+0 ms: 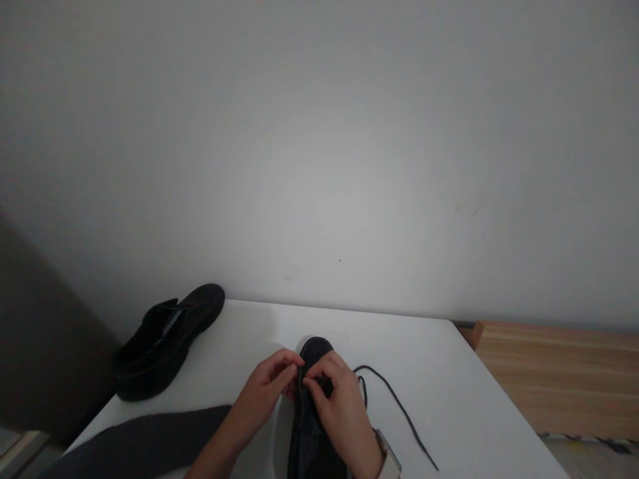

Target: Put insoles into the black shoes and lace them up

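Observation:
A black shoe (312, 426) lies on the white table (449, 372) right in front of me, toe pointing away. My left hand (267, 392) pinches the left side of its upper near the eyelets. My right hand (339, 406) rests on the top of the shoe, fingers closed on the black lace at the eyelets. The loose end of the black lace (399, 409) trails to the right across the table. A watch is on my right wrist.
A second black shoe (167, 339) sits at the table's far left corner, partly over the edge. A dark cloth (144, 442) lies at the near left. A wooden surface (559, 372) stands to the right, a plain wall behind.

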Available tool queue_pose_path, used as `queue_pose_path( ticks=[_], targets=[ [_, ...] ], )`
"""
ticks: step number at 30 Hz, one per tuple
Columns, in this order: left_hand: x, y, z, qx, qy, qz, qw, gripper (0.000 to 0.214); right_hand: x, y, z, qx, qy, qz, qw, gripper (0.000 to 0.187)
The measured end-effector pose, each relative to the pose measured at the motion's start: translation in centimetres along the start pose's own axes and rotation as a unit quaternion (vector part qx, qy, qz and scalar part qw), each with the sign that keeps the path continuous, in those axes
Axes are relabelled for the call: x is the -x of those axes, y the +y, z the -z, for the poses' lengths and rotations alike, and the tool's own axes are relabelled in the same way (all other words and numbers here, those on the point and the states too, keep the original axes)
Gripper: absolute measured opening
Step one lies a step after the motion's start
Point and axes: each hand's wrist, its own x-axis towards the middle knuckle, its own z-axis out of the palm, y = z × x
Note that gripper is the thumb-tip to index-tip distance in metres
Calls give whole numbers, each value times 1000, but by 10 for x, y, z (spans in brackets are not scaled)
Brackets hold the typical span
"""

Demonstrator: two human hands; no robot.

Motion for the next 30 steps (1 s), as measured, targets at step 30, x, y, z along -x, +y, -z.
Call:
queue_pose_path(
  ticks=[30],
  targets=[
    [-1,-12,8,-61,-5,-28,998,12,1,10,2,-49,-6,45,998,31]
  ],
)
